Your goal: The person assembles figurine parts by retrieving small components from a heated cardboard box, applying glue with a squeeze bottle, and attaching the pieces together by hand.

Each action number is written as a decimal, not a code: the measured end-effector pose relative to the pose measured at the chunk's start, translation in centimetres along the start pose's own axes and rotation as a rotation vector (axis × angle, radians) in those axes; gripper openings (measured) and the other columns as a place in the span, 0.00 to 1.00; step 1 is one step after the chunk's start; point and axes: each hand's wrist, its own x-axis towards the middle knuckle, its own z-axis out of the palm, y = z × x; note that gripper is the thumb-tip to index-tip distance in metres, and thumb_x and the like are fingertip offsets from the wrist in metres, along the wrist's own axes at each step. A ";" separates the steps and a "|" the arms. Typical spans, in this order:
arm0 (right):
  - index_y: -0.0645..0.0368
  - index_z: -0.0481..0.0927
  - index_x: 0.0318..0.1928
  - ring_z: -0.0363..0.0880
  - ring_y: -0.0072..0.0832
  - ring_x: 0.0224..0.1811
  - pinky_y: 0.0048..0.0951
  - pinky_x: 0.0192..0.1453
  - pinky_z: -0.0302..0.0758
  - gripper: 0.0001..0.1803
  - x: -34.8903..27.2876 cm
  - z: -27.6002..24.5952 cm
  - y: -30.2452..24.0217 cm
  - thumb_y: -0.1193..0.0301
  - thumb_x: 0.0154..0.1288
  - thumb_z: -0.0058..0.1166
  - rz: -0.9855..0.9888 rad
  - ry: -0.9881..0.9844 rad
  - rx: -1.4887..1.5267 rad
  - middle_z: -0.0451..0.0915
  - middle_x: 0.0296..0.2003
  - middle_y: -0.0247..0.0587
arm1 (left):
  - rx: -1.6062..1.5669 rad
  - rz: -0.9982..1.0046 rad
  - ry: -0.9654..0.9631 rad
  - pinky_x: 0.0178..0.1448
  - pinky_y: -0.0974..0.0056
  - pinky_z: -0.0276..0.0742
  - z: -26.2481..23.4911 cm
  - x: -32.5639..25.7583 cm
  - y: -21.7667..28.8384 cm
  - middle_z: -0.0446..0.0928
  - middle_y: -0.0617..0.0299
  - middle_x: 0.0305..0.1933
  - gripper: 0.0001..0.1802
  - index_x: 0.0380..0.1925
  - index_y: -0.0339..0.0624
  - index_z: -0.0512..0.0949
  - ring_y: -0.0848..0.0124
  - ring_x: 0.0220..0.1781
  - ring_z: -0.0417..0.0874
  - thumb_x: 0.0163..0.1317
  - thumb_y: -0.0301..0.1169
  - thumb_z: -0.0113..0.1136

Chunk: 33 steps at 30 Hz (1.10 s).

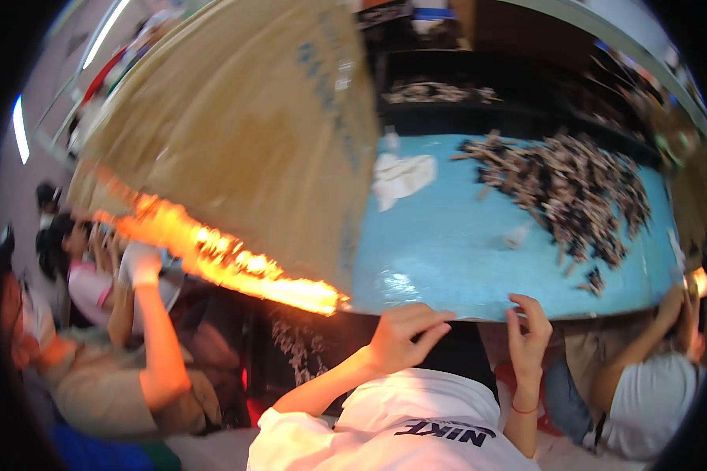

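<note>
My left hand pinches the near edge of a light-blue table, fingers pointing right along the rim. My right hand, with a red band on its wrist, hooks its fingers over the same edge a little to the right. On the table's right side lies a pile of small brown and dark pieces. A crumpled white cloth lies near the table's far left. A large tilted cardboard box covers the table's left end, and its lower edge glows bright orange.
On the left a person with a white-gloved hand reaches up toward the box. On the right another person in a white shirt holds the table's corner. Dark shelves with more small pieces stand behind the table.
</note>
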 end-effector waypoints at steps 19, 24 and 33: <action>0.64 0.76 0.37 0.77 0.38 0.31 0.30 0.29 0.73 0.08 0.6 3.5 -2.5 0.83 0.57 0.50 -0.220 -0.218 -0.313 0.76 0.33 0.47 | 0.535 -0.280 0.468 0.31 0.55 0.72 -13.6 -2.1 -6.5 0.76 0.53 0.25 0.07 0.27 0.39 0.78 0.54 0.27 0.78 0.57 0.29 0.54; 0.64 0.76 0.38 0.77 0.39 0.31 0.30 0.29 0.74 0.08 0.7 3.6 -2.7 0.83 0.56 0.50 -0.208 -0.239 -0.335 0.76 0.33 0.48 | 0.676 -0.296 0.424 0.28 0.53 0.71 -13.5 -1.0 -8.2 0.74 0.49 0.20 0.11 0.19 0.38 0.74 0.52 0.24 0.77 0.58 0.31 0.53; 0.64 0.76 0.37 0.77 0.40 0.29 0.30 0.27 0.74 0.07 0.8 4.0 -3.1 0.82 0.56 0.50 -0.257 -0.253 -0.344 0.76 0.32 0.48 | 0.731 -0.226 0.407 0.38 0.55 0.74 -18.8 4.1 -16.0 0.75 0.38 0.32 0.10 0.35 0.31 0.73 0.51 0.36 0.80 0.61 0.28 0.47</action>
